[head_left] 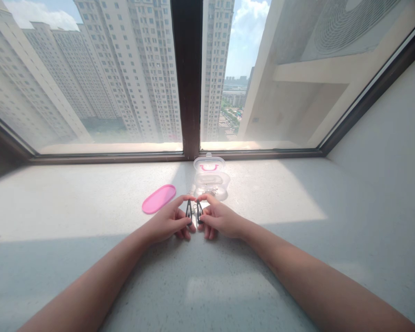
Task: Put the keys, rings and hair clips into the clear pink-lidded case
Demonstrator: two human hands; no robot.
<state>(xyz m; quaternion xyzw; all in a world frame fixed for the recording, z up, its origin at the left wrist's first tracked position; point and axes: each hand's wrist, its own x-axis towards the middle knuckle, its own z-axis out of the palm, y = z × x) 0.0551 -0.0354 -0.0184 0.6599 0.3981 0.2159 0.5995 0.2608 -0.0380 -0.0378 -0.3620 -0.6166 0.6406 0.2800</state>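
Note:
My left hand [171, 219] pinches a black snap hair clip [188, 212] upright between thumb and forefinger. A second black snap hair clip [199, 212] stands upright in the pinch of my right hand [221, 216]. The two clips are side by side with a narrow gap, and my forefingers almost meet above them. Just beyond my fingers sits a clear plastic case [212, 180] with its lid [209, 163] raised; small metallic items lie in it, too small to name. A small ring-like thing shows behind the gap between the clips.
A pink oval tray [159, 199] lies on the pale speckled windowsill [263, 193], left of the case. Behind the case rises the dark window frame [190, 92] with its glass panes. A white wall [383, 138] bounds the right side.

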